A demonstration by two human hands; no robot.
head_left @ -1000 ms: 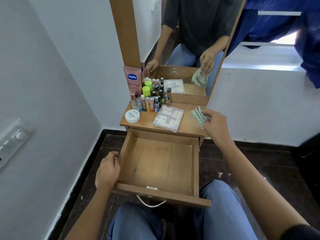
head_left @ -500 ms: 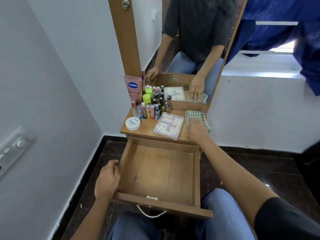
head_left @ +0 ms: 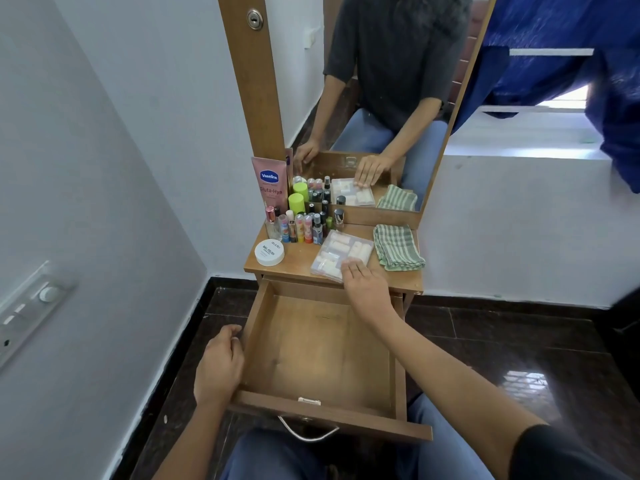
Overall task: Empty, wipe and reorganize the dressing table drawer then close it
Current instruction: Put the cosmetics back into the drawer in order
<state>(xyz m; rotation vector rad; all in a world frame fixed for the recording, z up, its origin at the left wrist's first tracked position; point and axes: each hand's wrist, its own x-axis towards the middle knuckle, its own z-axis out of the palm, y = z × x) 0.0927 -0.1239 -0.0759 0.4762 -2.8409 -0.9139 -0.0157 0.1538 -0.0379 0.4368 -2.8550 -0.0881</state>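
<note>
I see drawer (head_left: 322, 348) pulled out, bare wood inside. Left hand (head_left: 220, 365) grips its left wall; right hand (head_left: 363, 285) rests straight-fingered on clear pack (head_left: 332, 251) on table (head_left: 298, 259).

A single wide-angle view, worn on the person's head, looks forward and steeply down. The open drawer (head_left: 322, 348) fills the lower middle, close under the lens, with the person's knees (head_left: 446, 455) at the bottom edge. The left hand (head_left: 220, 368) and right hand (head_left: 363, 285) reach in from below. The tabletop (head_left: 298, 261) sits just beyond the drawer, near the frame's centre. The lens bends the wall (head_left: 86, 168) on the left and the floor (head_left: 502, 341) on the right outward. The mirror (head_left: 381, 81) faces the camera and shows the same tabletop and hands from the opposite side.
</note>
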